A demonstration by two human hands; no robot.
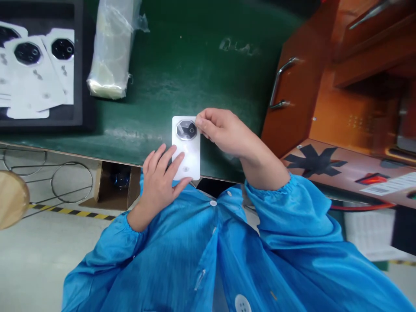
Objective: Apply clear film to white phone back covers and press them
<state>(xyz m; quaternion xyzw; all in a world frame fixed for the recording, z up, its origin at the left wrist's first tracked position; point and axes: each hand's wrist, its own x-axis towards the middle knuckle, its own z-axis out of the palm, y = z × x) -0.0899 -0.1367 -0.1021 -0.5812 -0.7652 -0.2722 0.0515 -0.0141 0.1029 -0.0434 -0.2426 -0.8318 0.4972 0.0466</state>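
Observation:
A white phone back cover (186, 162) with a dark octagonal camera window (186, 130) lies near the front edge of the green table. My left hand (159, 177) rests with spread fingers over its lower left side, the fingertips touching its surface. At the upper right corner, beside the camera window, the thumb and index finger of my right hand (222, 128) are pinched together on the cover's edge. Whether a thin film is also between those fingertips cannot be made out.
Several similar white covers (35, 82) overlap in a black tray (78, 86) at the left. A clear plastic-wrapped bundle (112, 52) stands beside it on the green table (208, 78). An orange machine housing (292, 95) with a metal handle (277, 82) borders the right side.

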